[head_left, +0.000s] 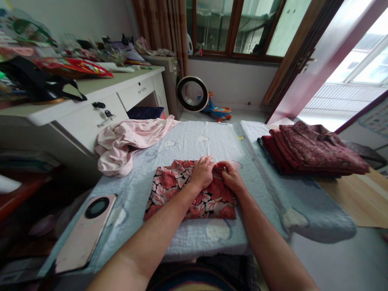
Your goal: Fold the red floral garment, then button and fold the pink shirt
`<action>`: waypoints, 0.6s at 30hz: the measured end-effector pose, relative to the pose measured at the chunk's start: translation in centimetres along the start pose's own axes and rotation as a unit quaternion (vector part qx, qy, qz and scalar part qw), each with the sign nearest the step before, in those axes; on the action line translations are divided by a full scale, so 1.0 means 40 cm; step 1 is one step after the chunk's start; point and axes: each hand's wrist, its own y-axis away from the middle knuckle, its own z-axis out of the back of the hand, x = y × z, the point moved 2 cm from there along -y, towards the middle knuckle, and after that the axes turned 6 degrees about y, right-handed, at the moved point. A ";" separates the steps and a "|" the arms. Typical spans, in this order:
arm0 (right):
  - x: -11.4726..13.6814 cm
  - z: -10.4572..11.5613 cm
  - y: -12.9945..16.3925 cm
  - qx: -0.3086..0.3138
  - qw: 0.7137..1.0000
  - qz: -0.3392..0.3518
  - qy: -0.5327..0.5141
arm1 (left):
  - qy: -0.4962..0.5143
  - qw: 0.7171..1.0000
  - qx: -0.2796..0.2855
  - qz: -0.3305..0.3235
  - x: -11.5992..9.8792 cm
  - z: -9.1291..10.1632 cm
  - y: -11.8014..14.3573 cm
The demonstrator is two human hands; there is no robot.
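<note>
A folded red, pink and black floral shirt [172,182] lies on the light blue cloth in front of me, its collar at the far side. My left hand [202,173] rests on the shirt's far middle, palm down, with the fingers stretched forward over the fabric. Beside it, my right hand [233,177] is closed, thumb and fingers pinching the shirt's fabric near its far right corner. The two hands nearly meet at the fingertips. The undersides of the fingers are hidden.
The light blue cloth [209,139] covers the table. Crumpled pink fabric [133,139] lies at the far left, a phone [86,234] at the near left. A stack of folded dark red clothes [318,147] sits at the right. Beyond stands a cluttered white desk [112,95].
</note>
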 end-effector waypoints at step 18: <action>0.014 0.004 -0.002 -0.027 0.996 0.008 0.082 | 0.018 0.989 -0.144 -0.022 0.005 -0.002 0.016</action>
